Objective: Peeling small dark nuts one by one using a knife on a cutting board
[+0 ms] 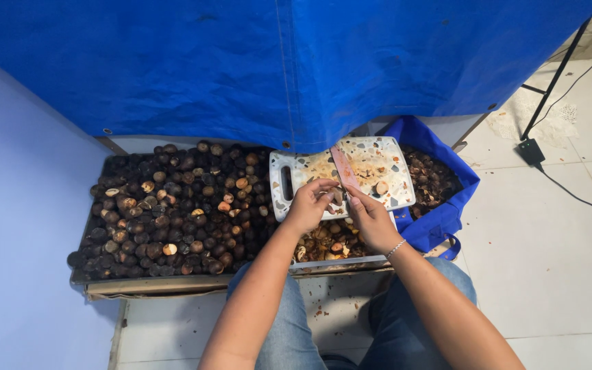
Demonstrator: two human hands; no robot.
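My left hand (310, 203) pinches a small dark round nut (336, 196) at the near edge of a white speckled cutting board (385, 163). My right hand (370, 218) grips the handle of a knife (344, 167), whose reddish blade points away over the board, right next to the nut. A cut nut half (381, 187) lies on the board to the right. Under my hands sits a shallow tray of cut pieces (330, 243).
A large heap of dark round nuts (173, 205) fills a low tray on the left. A blue bag (440, 185) with shell scraps stands at the right. A blue tarp (275, 62) hangs behind. A black cable and box (531, 151) lie on the white tiled floor.
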